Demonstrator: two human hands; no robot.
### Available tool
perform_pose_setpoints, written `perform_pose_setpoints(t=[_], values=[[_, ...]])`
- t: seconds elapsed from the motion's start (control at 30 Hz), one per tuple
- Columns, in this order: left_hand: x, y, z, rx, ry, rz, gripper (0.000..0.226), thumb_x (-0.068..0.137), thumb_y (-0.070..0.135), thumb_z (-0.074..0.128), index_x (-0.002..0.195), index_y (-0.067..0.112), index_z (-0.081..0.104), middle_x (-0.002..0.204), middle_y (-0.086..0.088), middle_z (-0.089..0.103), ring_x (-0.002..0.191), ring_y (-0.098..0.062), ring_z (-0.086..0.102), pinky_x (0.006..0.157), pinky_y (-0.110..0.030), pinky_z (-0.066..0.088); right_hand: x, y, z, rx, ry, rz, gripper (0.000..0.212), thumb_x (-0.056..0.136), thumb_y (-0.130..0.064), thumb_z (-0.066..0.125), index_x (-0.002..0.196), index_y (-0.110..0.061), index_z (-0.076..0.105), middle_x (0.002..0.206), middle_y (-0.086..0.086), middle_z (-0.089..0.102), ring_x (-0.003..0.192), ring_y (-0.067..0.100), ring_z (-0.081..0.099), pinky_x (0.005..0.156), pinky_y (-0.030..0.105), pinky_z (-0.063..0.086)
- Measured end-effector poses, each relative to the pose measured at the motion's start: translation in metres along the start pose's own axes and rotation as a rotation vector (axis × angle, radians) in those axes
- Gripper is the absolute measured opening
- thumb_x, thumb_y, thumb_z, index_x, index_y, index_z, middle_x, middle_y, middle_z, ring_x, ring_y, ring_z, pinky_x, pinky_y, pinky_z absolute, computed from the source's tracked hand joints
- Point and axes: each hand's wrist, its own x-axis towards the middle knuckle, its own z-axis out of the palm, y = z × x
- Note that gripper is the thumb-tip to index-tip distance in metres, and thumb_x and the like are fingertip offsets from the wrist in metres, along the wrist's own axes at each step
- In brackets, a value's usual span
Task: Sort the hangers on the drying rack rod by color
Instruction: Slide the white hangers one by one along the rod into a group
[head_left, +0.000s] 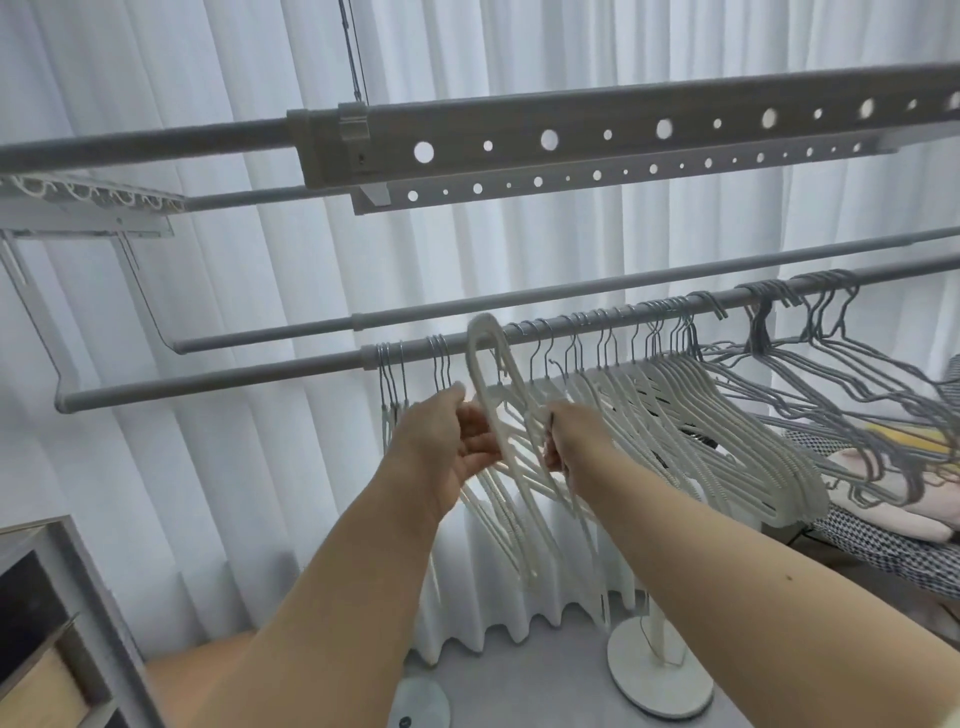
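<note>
No readable brand or text anywhere; a small dark mark on the round white base at the bottom is too small to read.

My left hand and right hand are both up at the rod, a smooth grey metal tube with a collar joint. Between them is a bunch of white hangers, ribbed plastic coating, all-white hooks looped over the rod. Left fingers curl round the bunch's neck from the left. Right fingers are curled on the hangers' right arms, gripping them.

Further right on the same rod hang more white hangers with bare wire hooks, packed tight, shoulders fanned. Past those, a group of grey hangers, thin wavy wire shapes. A few wire hooks hang just left of my left hand.

Above is a perforated flat bar, matte grey, with round holes alternating big and small. Pleated white curtain behind. Houndstooth fabric at right. A white stand foot sits on the floor.
</note>
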Motion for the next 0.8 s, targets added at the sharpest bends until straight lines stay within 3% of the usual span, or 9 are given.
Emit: perform_pose_setpoints(t=[0.1,0.2,0.3,0.4,0.47,0.53,0.63,0.73,0.8], values=[[0.027,-0.028,-0.014,0.387,0.228,0.199,0.008,0.089,0.017,0.054,0.09,0.015,0.062,0.083,-0.004,0.061,0.081,-0.025,0.059,0.087,-0.042,0.049,0.004,0.0,-0.005,-0.028,0.112,-0.037,0.03,0.095,-0.014,0.036,0.072,-0.005,0.053,0.057,0.01,0.048,0.041,0.021,0.045,0.05,0.031,0.045],[0.036,-0.052,-0.014,0.667,0.289,0.184,0.048,0.086,0.022,0.066,0.13,0.015,0.049,0.123,-0.007,0.06,0.112,-0.029,0.058,0.095,-0.038,0.047,0.009,0.002,-0.01,-0.023,0.202,-0.026,0.028,0.095,-0.02,0.037,0.074,-0.01,0.052,0.063,0.008,0.05,0.05,0.022,0.048,0.055,0.035,0.044],[0.043,-0.066,-0.007,0.807,0.281,0.134,0.077,0.083,0.027,0.074,0.141,0.003,0.03,0.135,-0.013,0.051,0.122,-0.034,0.053,0.089,-0.033,0.041,0.007,0.006,-0.016,-0.011,0.267,0.027,0.027,0.091,-0.026,0.035,0.078,-0.011,0.054,0.068,0.008,0.055,0.057,0.024,0.05,0.055,0.035,0.04],[0.053,-0.078,-0.003,0.613,0.197,-0.06,0.088,0.072,0.028,0.079,0.14,-0.005,0.033,0.123,-0.016,0.059,0.108,-0.033,0.062,0.087,-0.036,0.051,0.007,0.01,-0.02,0.005,0.304,0.052,0.035,0.093,-0.031,0.035,0.09,-0.008,0.061,0.079,0.011,0.065,0.062,0.027,0.058,0.06,0.038,0.046],[0.056,-0.084,-0.003,0.33,0.124,-0.129,0.056,0.071,0.015,0.071,0.119,-0.008,0.053,0.085,-0.015,0.066,0.069,-0.024,0.067,0.063,-0.031,0.057,0.011,0.013,-0.021,-0.001,0.326,0.061,0.042,0.093,-0.038,0.035,0.096,-0.007,0.063,0.091,0.014,0.069,0.078,0.032,0.065,0.073,0.043,0.052],[0.054,-0.088,-0.003,0.178,0.089,-0.147,0.01,0.083,-0.003,0.054,0.091,-0.004,0.061,0.062,-0.013,0.056,0.046,-0.018,0.058,0.047,-0.026,0.05,0.016,0.015,-0.023,-0.026,0.348,0.078,0.046,0.093,-0.039,0.032,0.098,-0.006,0.063,0.097,0.016,0.07,0.089,0.035,0.067,0.082,0.047,0.054],[0.054,-0.091,-0.006,-0.013,0.099,-0.166,0.025,0.094,0.0,0.043,0.071,0.008,0.052,0.062,-0.009,0.042,0.052,-0.019,0.044,0.052,-0.031,0.046,0.021,0.017,-0.028,-0.078,0.409,0.073,0.052,0.094,-0.041,0.028,0.105,-0.003,0.063,0.101,0.018,0.071,0.092,0.037,0.068,0.086,0.05,0.054],[0.054,-0.089,-0.012,-0.091,0.199,-0.174,0.017,0.095,0.008,0.045,0.079,0.009,0.05,0.067,-0.007,0.036,0.056,-0.018,0.039,0.056,-0.032,0.045,0.011,0.013,-0.036,-0.139,0.497,0.037,0.054,0.099,-0.038,0.023,0.11,-0.002,0.062,0.108,0.02,0.068,0.097,0.038,0.066,0.091,0.046,0.05],[0.057,-0.09,-0.019,-0.072,0.259,-0.118,0.016,0.096,0.007,0.045,0.081,0.007,0.051,0.067,-0.005,0.033,0.053,-0.016,0.034,0.048,-0.026,0.038,0.006,0.013,-0.042,-0.203,0.55,0.003,0.053,0.103,-0.032,0.021,0.118,0.002,0.059,0.12,0.023,0.063,0.109,0.039,0.059,0.094,0.041,0.043]])
